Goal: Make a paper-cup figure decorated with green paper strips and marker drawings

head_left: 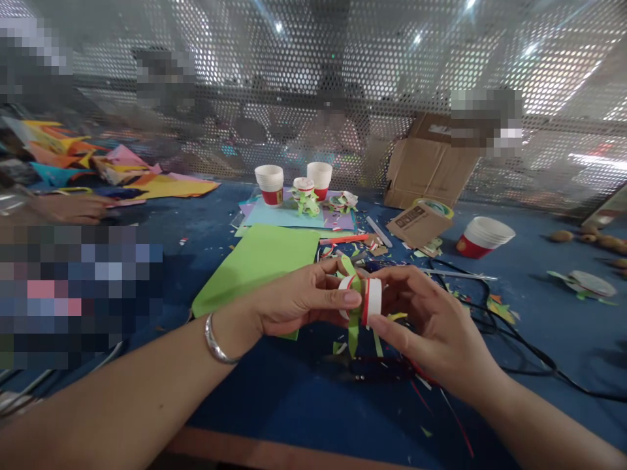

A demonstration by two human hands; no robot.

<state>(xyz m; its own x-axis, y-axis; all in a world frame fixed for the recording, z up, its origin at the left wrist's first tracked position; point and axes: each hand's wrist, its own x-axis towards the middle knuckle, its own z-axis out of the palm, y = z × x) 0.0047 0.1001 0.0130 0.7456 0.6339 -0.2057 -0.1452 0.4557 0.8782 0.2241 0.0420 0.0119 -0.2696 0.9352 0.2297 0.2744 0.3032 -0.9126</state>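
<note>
My left hand [304, 299] pinches one side of a small paper-cup craft with its thumb on top. On the other side, my right hand [428, 320] has thumb and fingertips around a white paper-cup piece [375, 300] with a red edge. A green paper strip [353, 336] runs between the two short cup pieces and sticks out above and below. The fingers hide part of the craft. Behind my left hand lies a sheet of green paper [259, 261]. Paper scraps and a dark tool [360, 369], hard to make out, lie under the craft.
Stacked paper cups [269, 179] stand at the back beside finished-looking green-legged cup crafts [306, 202]. More cups [487, 234], a cardboard piece [420, 225] and a black cable [533, 349] are on the right. At left, another person's hand [73, 209] rests near coloured paper [171, 186].
</note>
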